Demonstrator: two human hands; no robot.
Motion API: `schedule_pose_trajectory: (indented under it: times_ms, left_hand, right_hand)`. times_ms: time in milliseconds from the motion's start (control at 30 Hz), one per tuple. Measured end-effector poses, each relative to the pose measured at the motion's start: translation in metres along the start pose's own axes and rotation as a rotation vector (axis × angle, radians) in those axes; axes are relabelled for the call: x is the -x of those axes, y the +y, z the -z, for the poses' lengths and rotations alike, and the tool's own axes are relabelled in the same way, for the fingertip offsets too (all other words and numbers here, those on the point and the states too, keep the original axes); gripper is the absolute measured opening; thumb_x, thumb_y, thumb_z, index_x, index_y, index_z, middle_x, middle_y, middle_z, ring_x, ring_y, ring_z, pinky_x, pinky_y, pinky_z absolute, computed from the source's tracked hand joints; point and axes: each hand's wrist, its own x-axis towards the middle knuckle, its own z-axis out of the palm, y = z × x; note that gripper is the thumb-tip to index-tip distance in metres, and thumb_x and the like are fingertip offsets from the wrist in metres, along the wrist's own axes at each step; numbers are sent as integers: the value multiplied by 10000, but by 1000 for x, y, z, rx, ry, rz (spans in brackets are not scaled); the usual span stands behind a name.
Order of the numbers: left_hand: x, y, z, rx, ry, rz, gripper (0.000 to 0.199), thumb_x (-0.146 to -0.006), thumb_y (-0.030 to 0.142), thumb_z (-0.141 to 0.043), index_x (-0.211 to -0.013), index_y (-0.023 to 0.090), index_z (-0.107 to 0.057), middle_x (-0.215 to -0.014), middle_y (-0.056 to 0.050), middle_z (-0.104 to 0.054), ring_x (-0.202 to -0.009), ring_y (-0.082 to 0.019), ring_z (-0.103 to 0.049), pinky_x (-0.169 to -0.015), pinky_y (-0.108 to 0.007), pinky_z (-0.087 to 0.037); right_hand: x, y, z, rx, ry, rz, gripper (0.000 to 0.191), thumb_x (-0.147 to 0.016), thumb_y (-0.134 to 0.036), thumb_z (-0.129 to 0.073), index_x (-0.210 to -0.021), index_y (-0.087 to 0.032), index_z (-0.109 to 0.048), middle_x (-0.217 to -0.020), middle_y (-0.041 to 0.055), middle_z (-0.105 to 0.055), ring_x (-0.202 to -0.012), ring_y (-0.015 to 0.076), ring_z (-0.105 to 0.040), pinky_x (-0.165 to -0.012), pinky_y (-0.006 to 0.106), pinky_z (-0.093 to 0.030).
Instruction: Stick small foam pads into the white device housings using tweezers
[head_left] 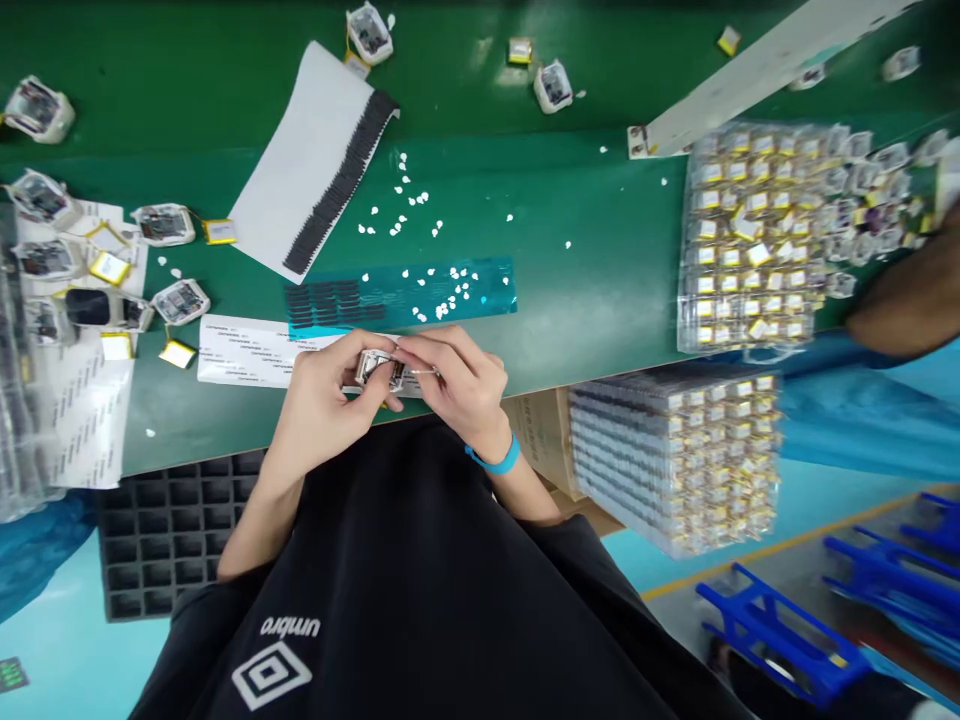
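Observation:
Near the front edge of the green table, my left hand [330, 398] is closed around a small white device housing [373, 366], its thumb resting on the open side. My right hand [461, 385], with a blue band at the wrist, meets it from the right. Its fingers pinch a thin metallic tool [424, 372] beside the housing. Just beyond both hands lies a teal strip [487, 285] with rows of black pieces [330, 300] and scattered small white stickers. Under and beside my left hand is a white printed sheet [244, 350].
A white sheet with a black fringe [292, 150] lies farther back. Housings with batteries [165, 225] stand at the left. A clear tray of batteries [746, 240] is at the right, near another person's arm [911, 285]. A pale metal bar [750, 75] crosses the upper right.

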Motion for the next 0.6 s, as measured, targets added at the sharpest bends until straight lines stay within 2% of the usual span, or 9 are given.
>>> schedule_pose_trajectory:
  times_ms: [100, 200, 400, 500, 600]
  left_hand:
    - [-2, -1, 1, 168, -53, 28, 85, -931, 201, -661, -993, 211, -719, -686, 31, -733, -537, -194, -764, -494, -251, -579]
    - [-4, -1, 5, 277, -111, 3, 81, -918, 204, -704, -985, 216, -747, -717, 26, -731, -494, -187, -743, -473, -259, -600]
    - [-6, -2, 10, 338, -151, -14, 60, -904, 218, -775, -962, 209, -763, -725, 16, -732, -451, -192, -729, -423, -242, -571]
    - [-6, -4, 9, 334, -165, -21, 74, -901, 258, -797, -930, 209, -750, -683, 14, -719, -433, -202, -719, -390, -245, -546]
    - [-6, -3, 8, 344, -126, -20, 133, -911, 306, -803, -933, 205, -720, -718, -7, -746, -447, -212, -726, -391, -265, -564]
  right_hand:
    - [2, 1, 11, 37, 0, 64, 152, -1037, -141, -643, -1091, -229, -755, -937, -10, -803, -784, 90, -754, -633, 187, -561]
    - [0, 4, 23, 82, -100, 167, 255, -1051, -84, -568, -1177, -217, -744, -980, -21, -817, -794, 78, -760, -623, 192, -553]
    - [-6, 12, 37, 189, -227, 366, 335, -1099, -137, -453, -1275, -206, -729, -1044, 10, -820, -764, 95, -745, -597, 227, -541]
    - [-11, 14, 35, 225, -216, 289, 351, -1085, -87, -430, -1242, -192, -725, -1060, 13, -830, -772, 101, -764, -583, 233, -540]
    - [-17, 15, 33, 229, -163, 129, 402, -1064, -39, -433, -1343, -199, -674, -1247, 40, -807, -967, 125, -798, -635, 219, -576]
